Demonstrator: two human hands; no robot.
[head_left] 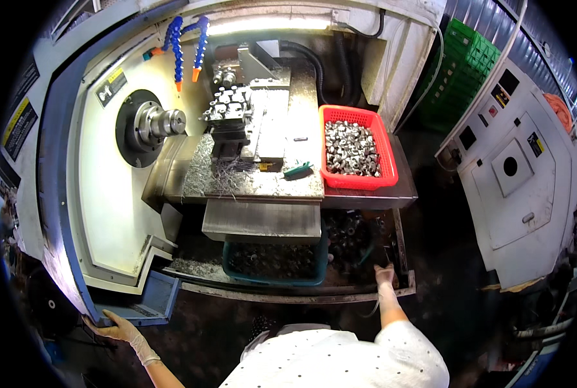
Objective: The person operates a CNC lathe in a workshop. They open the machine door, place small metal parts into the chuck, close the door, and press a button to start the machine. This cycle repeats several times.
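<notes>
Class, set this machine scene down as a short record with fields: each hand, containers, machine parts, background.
Left hand: gloved, at the blue-framed door's lower corner
Right hand: near the lower tray's right end; grip unclear
Containers: red basket of small metal parts; teal tub below
Machine parts: chuck at left; orange-tipped blue hoses
Background: green crates

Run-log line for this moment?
Left hand: at blue door edge | Right hand: at tray corner | Red basket: holds metal parts

Ahead, a long white tube light glares over the silver metal machine bed; below, dark floor sinks into shadow, and my view bends toward its black rim.
</notes>
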